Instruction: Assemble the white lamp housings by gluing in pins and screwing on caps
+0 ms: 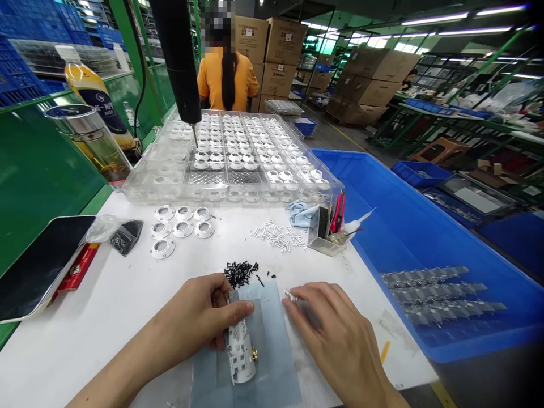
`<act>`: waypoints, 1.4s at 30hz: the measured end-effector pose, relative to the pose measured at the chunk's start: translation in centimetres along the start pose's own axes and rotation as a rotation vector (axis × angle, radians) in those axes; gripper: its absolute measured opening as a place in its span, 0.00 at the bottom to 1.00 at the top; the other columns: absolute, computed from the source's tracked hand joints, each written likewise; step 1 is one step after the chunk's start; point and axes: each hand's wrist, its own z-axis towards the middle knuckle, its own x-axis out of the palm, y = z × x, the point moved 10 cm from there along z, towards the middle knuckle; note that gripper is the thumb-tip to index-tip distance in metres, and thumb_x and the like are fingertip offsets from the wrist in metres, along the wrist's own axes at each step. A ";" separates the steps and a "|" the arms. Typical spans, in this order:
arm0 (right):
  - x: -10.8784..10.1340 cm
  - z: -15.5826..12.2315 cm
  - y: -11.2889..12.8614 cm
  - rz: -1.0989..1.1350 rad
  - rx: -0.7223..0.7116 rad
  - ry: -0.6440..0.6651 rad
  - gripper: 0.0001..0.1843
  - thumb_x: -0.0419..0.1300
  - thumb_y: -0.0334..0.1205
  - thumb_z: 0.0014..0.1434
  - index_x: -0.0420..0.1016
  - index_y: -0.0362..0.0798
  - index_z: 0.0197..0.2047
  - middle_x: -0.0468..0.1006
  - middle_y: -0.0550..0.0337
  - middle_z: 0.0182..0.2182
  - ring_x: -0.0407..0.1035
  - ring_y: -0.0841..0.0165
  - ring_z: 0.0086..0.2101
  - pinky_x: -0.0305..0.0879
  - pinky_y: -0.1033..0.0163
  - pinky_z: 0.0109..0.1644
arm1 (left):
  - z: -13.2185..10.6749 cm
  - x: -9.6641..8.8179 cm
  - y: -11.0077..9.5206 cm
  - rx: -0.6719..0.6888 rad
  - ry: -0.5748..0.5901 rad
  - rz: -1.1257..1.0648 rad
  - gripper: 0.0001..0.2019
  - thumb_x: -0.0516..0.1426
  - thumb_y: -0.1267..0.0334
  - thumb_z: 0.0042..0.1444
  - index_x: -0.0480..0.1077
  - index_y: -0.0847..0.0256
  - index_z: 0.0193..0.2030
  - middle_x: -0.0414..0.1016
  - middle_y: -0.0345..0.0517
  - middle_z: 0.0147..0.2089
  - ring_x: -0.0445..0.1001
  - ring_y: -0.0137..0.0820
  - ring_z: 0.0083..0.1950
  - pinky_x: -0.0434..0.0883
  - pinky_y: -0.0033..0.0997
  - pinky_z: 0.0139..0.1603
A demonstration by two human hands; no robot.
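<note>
My left hand (199,317) is closed round a white ribbed cylindrical part (241,351) lying on a grey mat (272,340) near the table's front edge. My right hand (327,328) rests just right of it, fingertips pinched on a small silvery piece (291,295). A heap of small black screws (241,272) lies just beyond the mat. Farther back are several white rings (181,228) and a scatter of white screws (278,235). A black electric screwdriver (178,62) hangs above the clear tray of white parts (238,153).
A blue bin (408,226) holding metal strips stands to the right. A phone (38,263), a red pack and a bag of black bits lie left. A glass jar and a drink bottle stand back left. A person in an orange shirt stands beyond the tray.
</note>
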 end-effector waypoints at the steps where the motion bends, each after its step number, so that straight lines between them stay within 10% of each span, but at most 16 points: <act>1: -0.1 -0.4 0.7 0.013 -0.053 0.005 0.08 0.63 0.40 0.65 0.74 0.51 0.47 0.77 0.55 0.40 0.73 0.60 0.41 0.73 0.56 0.38 | 0.0 0.0 0.0 0.006 -0.001 -0.011 0.20 0.62 0.43 0.57 0.64 0.56 0.31 0.73 0.36 0.20 0.77 0.37 0.24 0.69 0.31 0.28; 17: 1.3 0.5 -0.8 0.225 -0.074 0.294 0.11 0.58 0.38 0.70 0.76 0.56 0.53 0.76 0.56 0.46 0.72 0.65 0.46 0.74 0.61 0.45 | -0.2 -0.3 0.1 0.011 0.007 -0.024 0.22 0.63 0.42 0.56 0.64 0.57 0.33 0.74 0.35 0.23 0.79 0.38 0.26 0.70 0.32 0.28; 28: 0.0 -0.4 6.3 0.607 -0.274 0.291 0.10 0.65 0.28 0.63 0.77 0.50 0.46 0.78 0.57 0.35 0.73 0.68 0.36 0.75 0.64 0.38 | 0.4 -0.5 0.8 0.043 -0.032 -0.011 0.23 0.64 0.39 0.54 0.64 0.57 0.33 0.71 0.33 0.23 0.80 0.38 0.25 0.69 0.30 0.24; 42: 1.2 -0.5 7.0 0.597 -0.286 0.339 0.11 0.64 0.27 0.63 0.77 0.49 0.47 0.77 0.55 0.36 0.72 0.67 0.36 0.75 0.62 0.37 | 0.0 -0.7 1.0 0.060 -0.053 0.041 0.24 0.62 0.35 0.53 0.66 0.55 0.33 0.76 0.36 0.22 0.78 0.37 0.26 0.66 0.29 0.24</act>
